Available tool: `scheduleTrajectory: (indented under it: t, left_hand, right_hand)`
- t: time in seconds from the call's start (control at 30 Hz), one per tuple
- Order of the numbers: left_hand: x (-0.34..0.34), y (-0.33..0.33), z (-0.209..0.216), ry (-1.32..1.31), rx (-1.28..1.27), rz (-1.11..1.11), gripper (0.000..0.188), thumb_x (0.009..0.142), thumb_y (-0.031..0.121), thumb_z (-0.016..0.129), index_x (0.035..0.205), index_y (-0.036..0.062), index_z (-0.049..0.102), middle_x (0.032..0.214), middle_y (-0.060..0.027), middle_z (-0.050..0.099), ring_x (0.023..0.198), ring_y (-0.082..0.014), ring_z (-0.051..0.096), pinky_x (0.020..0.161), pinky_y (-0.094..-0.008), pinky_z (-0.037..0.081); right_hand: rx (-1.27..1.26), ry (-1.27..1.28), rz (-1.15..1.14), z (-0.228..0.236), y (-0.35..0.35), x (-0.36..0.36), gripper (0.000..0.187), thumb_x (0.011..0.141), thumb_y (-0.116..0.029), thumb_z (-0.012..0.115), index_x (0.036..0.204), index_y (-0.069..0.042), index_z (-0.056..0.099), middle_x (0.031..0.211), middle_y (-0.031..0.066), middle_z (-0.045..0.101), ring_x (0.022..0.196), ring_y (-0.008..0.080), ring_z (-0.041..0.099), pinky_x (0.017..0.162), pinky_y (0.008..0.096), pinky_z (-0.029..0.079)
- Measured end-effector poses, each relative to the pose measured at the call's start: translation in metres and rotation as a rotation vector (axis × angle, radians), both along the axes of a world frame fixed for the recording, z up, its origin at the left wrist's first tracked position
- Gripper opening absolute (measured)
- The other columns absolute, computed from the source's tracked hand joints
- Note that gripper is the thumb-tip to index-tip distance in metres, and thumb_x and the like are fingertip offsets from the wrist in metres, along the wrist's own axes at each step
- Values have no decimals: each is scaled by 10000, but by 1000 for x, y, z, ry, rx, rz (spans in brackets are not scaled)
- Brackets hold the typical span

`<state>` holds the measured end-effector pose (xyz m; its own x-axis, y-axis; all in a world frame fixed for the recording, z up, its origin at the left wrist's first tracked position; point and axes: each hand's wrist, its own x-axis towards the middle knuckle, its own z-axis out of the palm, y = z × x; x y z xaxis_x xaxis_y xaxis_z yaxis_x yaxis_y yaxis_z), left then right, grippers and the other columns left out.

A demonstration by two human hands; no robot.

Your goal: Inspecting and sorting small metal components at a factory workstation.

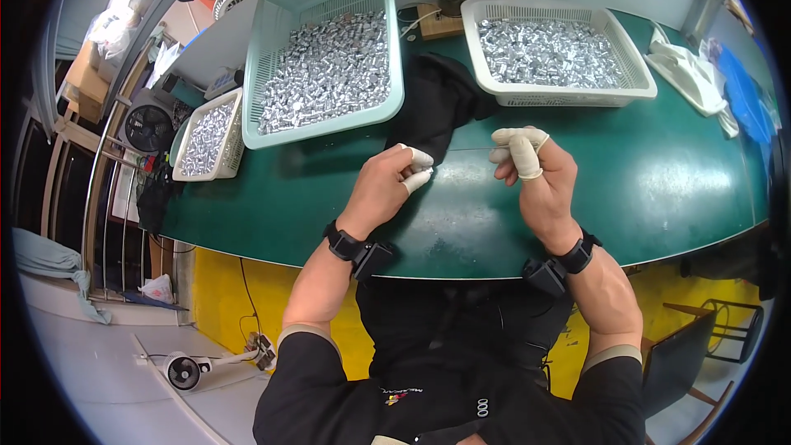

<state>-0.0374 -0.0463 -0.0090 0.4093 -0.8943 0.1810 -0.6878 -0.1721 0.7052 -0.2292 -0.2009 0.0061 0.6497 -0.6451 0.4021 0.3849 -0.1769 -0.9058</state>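
My left hand (386,186) is over the green table, with off-white finger cots on its thumb and some fingers. Its thumb and fingertips pinch a small silvery metal piece (430,170), mostly covered by the fingers. To its right, my right hand (544,171) is raised, also in finger cots, its thumb pressed against the curled index finger. Whatever it may hold is hidden. A thin dark line runs left from its fingertips; I cannot tell whether it is a wire or a mark on the table. Both wrists wear black straps with small boxes.
A large pale green basket (394,107) of small silvery metal pieces stands behind my left hand. A smaller cream basket (231,163) sits left of it, and a white basket (568,99) behind my right hand. Black cloth (437,99) lies between; white cloth (692,74) is far right.
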Motion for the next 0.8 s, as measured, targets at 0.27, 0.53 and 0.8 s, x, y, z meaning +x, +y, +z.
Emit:
scheduleTrajectory:
  t: [0.27,0.53,0.8]
  left_hand:
    - [6,9,10,-23,64,38,192,855,18,737,1045,28,706,853,-44,642,709,-123,576,668,-269,476]
    - [16,23,12,-259,125,86,184,839,16,741,1015,16,687,843,-85,635,720,-200,614,680,-300,495]
    - [18,32,16,-466,25,119,193,791,62,755,971,74,687,838,-101,622,772,-320,622,680,-406,500]
  right_hand:
    - [2,0,3,0,-3,-2,260,1061,-199,533,1092,8,687,855,36,669,698,82,605,619,214,459]
    - [13,-23,23,3,-2,-3,256,1061,-196,533,1083,4,691,851,32,667,694,76,602,613,208,452]
    - [-4,-58,35,3,-3,-3,246,1056,-186,538,1074,6,692,839,33,669,690,70,598,607,206,451]
